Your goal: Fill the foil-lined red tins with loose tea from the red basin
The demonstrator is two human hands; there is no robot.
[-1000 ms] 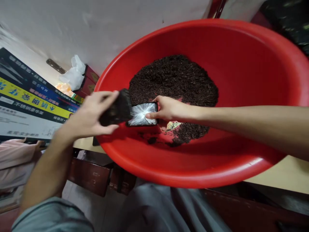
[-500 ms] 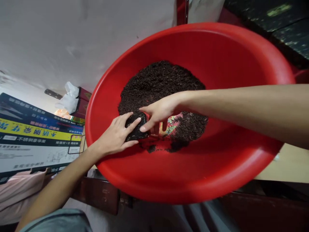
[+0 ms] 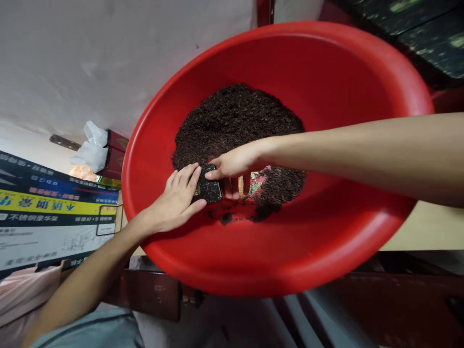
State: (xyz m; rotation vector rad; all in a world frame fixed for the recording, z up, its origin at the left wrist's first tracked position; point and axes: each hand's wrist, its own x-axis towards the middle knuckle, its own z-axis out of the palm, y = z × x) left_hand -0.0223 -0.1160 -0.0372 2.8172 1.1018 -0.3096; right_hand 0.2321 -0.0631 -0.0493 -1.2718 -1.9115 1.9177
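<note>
In a wide red plastic basin [image 3: 232, 261] lies a heap of dark, shredded material like loose tea leaves [image 3: 239, 113]. A small black rectangular box [image 3: 211, 190], scuffed and rounded at its corners, rests low in the basin at the heap's near left edge. My left hand [image 3: 179, 195] is closed over the box's left part, fingers across its top and thumb along the near side. From the right, my right hand [image 3: 237, 166] sets its thumb on the box's top, with its other fingers bent down at the right end. Those fingertips are partly hidden.
A printed pattern [image 3: 256, 183] shows on the basin floor. At the left stand a printed carton [image 3: 43, 217] and a white plastic bag [image 3: 90, 150] beside dark red boxes [image 3: 115, 152]. A pale wall [image 3: 90, 58] rises behind, and a dark red wooden edge [image 3: 152, 292] runs in front.
My left hand's fingers have drawn closer together on the box. My right thumb has shifted up along its top edge, and the right fingers have curled down. The view has shifted slightly.
</note>
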